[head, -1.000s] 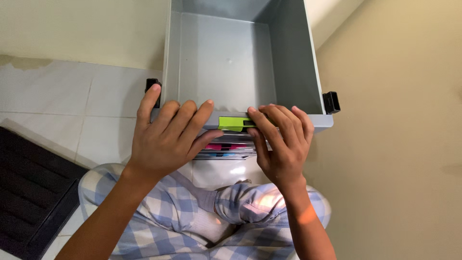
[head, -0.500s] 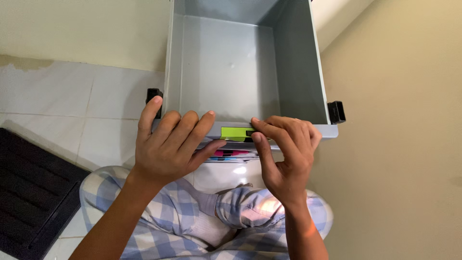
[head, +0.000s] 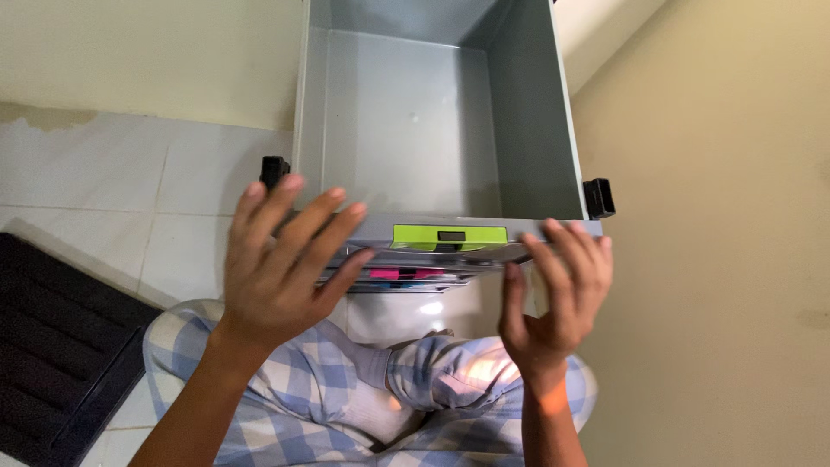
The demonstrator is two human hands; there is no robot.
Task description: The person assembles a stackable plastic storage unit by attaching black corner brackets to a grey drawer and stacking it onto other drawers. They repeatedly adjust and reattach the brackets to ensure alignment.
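- The left hand (head: 278, 272) is spread open, fingers fanned and slightly bent, holding nothing.
- Its fingertips lie over the left end of the drawer's (head: 406, 130) front edge; whether they press on it or hover just above cannot be told.
- Its thumb points right, under the front edge, toward the lower drawers (head: 406, 277).
- The left forearm rises from the bottom left, over a knee in blue-and-white checked cloth (head: 285, 389).
- The right hand (head: 553, 298) is also open, fingers loosely apart and pointing up, gripping nothing.
- Its fingertips reach the right end of the front edge, near the corner; contact is unclear.
- Its thumb stands apart to the left, below the front edge.
- The right forearm comes up from the bottom edge, wrist straight.
- The drawer is grey, pulled out, and seen from above; its floor is bare.
- A green handle (head: 450, 235) sits at the middle of the front edge, between the two hands, with neither hand on it.
- Black clips (head: 598, 197) stick out at both front corners.
- Below the front edge, pink and blue handles of the lower drawers show.
- A dark mat (head: 60, 346) lies on the white tiled floor (head: 104, 182) at the left; a beige wall (head: 726, 216) fills the right.
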